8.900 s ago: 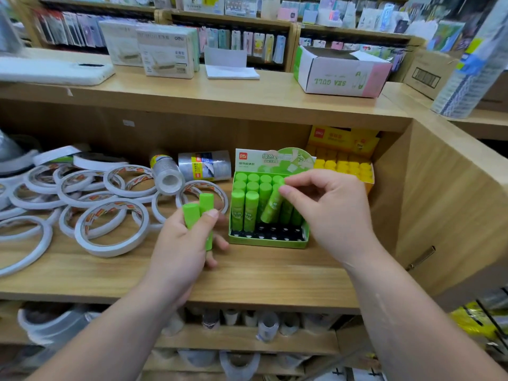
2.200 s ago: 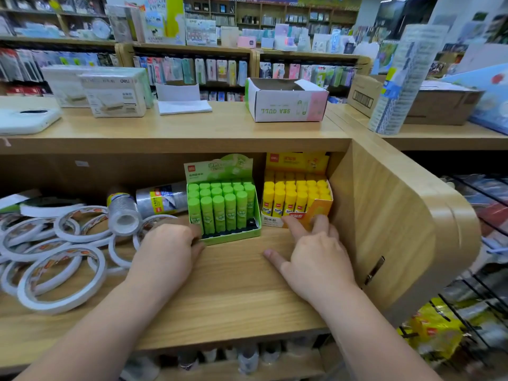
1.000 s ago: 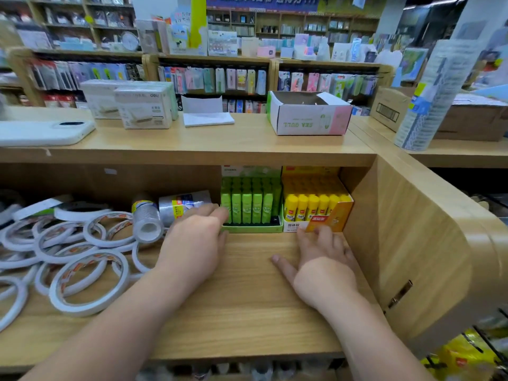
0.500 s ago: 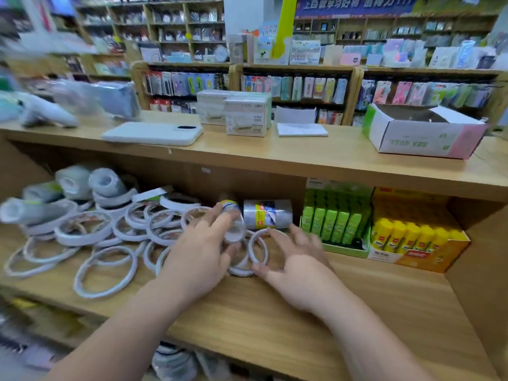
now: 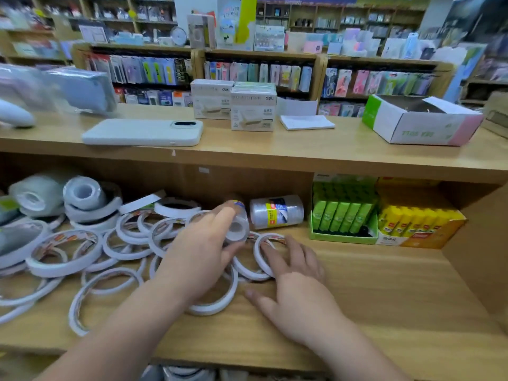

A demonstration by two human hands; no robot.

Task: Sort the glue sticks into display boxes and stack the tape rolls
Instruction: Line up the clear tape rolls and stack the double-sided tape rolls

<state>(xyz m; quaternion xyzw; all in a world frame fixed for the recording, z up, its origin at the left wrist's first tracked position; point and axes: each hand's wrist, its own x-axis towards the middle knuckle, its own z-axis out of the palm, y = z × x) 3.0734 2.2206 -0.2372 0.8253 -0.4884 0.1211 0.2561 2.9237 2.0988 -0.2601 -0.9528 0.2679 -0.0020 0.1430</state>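
Wooden shelf (image 5: 384,284) amid stationery racks (image 5: 258,71), left fingers (image 5: 217,219) around clear tape roll (image 5: 238,229), right fingers (image 5: 270,253) flat.

White phone (image 5: 143,132) on wooden counter (image 5: 302,151)

I can read the brand "deli" in grey at the top right of the left white box (image 5: 210,105) and of the right white box (image 5: 253,114), far on the tabletop (image 5: 302,145). On the open carton (image 5: 420,130) to the right, blurred green capitals stand upside down, perhaps "SEA GULL". The yellow display box (image 5: 423,239) has a red label too small to read.
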